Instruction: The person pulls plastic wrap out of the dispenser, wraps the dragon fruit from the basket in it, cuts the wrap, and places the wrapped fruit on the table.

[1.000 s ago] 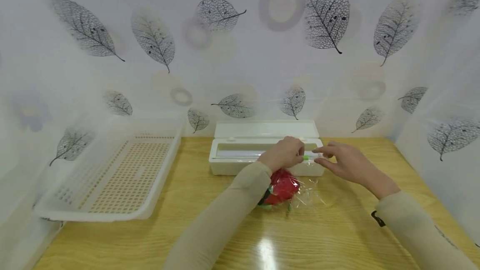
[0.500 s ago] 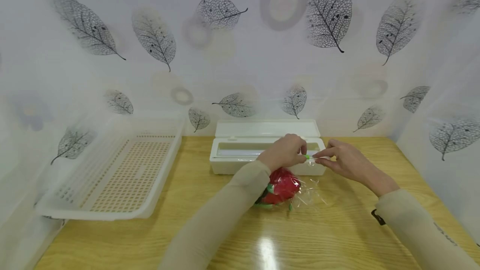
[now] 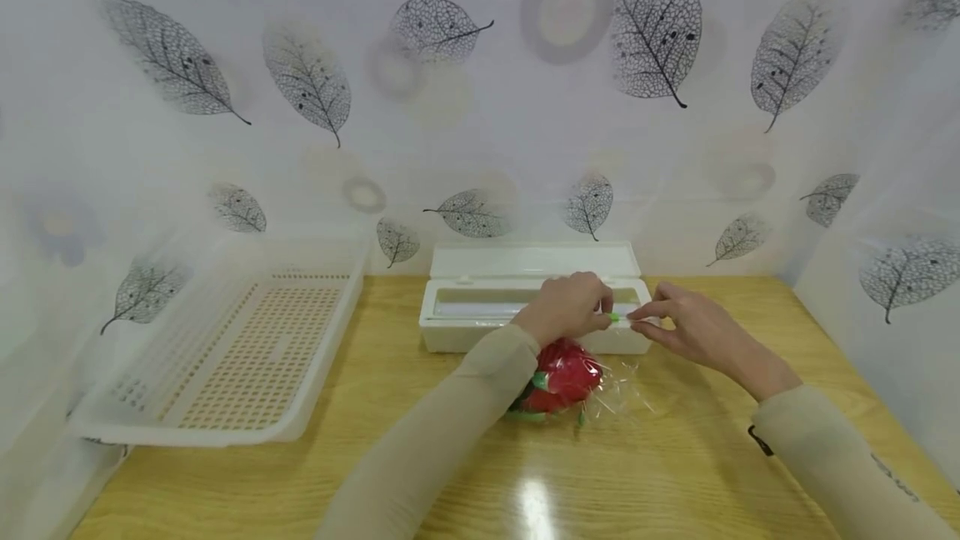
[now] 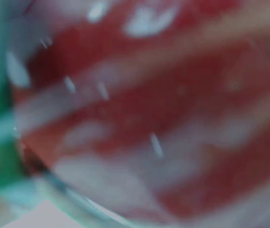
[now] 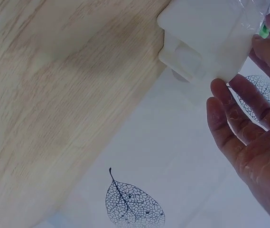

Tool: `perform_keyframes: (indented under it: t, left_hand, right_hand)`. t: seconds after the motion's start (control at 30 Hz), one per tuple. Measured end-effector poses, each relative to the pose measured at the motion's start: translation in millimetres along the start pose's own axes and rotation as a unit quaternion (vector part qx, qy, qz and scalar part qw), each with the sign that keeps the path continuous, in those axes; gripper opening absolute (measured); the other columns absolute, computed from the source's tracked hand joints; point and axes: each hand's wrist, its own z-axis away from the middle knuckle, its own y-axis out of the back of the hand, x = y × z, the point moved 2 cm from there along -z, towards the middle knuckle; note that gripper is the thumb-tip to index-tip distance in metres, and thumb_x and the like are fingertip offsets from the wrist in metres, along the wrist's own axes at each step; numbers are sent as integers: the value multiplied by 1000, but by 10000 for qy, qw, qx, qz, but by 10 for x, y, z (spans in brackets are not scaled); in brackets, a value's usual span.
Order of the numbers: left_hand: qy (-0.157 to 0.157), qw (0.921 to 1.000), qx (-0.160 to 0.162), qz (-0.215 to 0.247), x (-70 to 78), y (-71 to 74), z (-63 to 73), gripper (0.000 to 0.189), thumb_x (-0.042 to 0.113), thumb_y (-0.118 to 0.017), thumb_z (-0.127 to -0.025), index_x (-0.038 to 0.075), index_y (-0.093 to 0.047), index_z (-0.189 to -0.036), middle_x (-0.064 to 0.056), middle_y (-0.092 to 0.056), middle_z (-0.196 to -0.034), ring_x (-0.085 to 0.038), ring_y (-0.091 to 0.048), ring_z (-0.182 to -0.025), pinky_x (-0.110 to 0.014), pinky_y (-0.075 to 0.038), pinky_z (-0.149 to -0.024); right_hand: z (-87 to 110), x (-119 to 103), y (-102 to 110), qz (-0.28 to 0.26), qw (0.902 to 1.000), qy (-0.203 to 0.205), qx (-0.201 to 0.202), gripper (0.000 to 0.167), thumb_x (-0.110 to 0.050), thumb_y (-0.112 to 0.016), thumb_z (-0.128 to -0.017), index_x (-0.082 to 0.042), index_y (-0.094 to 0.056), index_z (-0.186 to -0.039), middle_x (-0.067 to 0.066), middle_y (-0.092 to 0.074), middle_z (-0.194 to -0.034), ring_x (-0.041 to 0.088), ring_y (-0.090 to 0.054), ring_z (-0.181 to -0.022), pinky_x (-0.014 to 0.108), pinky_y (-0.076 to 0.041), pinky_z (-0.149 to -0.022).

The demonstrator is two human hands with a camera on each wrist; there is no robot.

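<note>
A white cling film box (image 3: pixel 457 336) stands at the back of the table, its lid (image 3: pixel 525 261) raised and a pale roll (image 3: pixel 480 308) inside. My left hand (image 3: pixel 566 307) pinches the small green slider (image 3: pixel 613 317) on its front rail. Beside it, thumb and forefinger of my right hand (image 3: pixel 690 323) pinch at the box's right end, seemingly on clear film; other fingers of that hand (image 5: pixel 258 128) spread apart. Below my left wrist lies a red bundle (image 3: pixel 566 377) with green parts, covered in crinkled clear film. Close and blurred, the bundle (image 4: pixel 139 95) fills the left wrist view.
At the left stands a white perforated plastic basket (image 3: pixel 296 415). The wooden table (image 3: pixel 622 482) meets a leaf-printed sheet (image 3: pixel 495 123) behind the box and at both sides.
My right thumb and forefinger have come together at the box's right end. The left hand with the slider has shifted very slightly right. Box and basket stay where they were.
</note>
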Motion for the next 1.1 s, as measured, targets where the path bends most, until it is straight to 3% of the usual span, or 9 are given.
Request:
perform_keyframes:
  t: [0.1, 0.3, 0.47, 0.7, 1.1]
  left_hand:
    - [-42, 9998, 60, -165, -1, -7, 7, 13, 31, -66, -98, 24, -76, -104, 6, -68, -105, -11, -63, -94, -31, -54, -73]
    - [-150, 9988, 118, -453, 6, -17, 29, 14, 31, -65, -98, 24, -75, -105, 6, -67, -105, -11, -62, -93, -31, -54, -73]
    - [-127, 9981, 168, -582, 14, -8, 47, 15, 32, -64, -99, 25, -75, -107, 4, -63, -105, -11, -61, -88, -32, -54, -72]
    - [-110, 9985, 127, -525, 13, -13, 53, 18, 31, -63, -100, 24, -73, -112, 2, -64, -107, -12, -61, -86, -35, -56, -74]
    - [-44, 9990, 68, -437, -19, -38, 69, 20, 33, -61, -102, 23, -72, -116, 1, -63, -107, -12, -59, -87, -32, -56, -72]
  right_hand:
    - [4, -6, 1, 104, 9999, 25, 18, 20, -9, -88, -76, -16, -82, -94, -4, -54, -77, -4, -31, -62, 18, -32, -50]
    - [0, -14, 1, 310, 9995, 24, -84, 16, -13, -87, -78, -15, -81, -93, -2, -62, -83, 4, -50, -62, 20, -43, -53]
    - [-6, -26, 3, 467, 9983, 334, 91, 18, -11, -89, -75, -14, -80, -91, -1, -66, -86, 11, -62, -66, 25, -51, -55]
    - [4, -19, -7, 535, 9968, 540, 239, 21, -10, -89, -73, -14, -79, -91, 0, -67, -86, 13, -63, -69, 29, -54, -58]
    - [-9, -23, -11, 542, 9975, 409, 176, 18, -10, -89, -74, -13, -78, -88, 1, -68, -85, 13, -63, -68, 28, -53, -56]
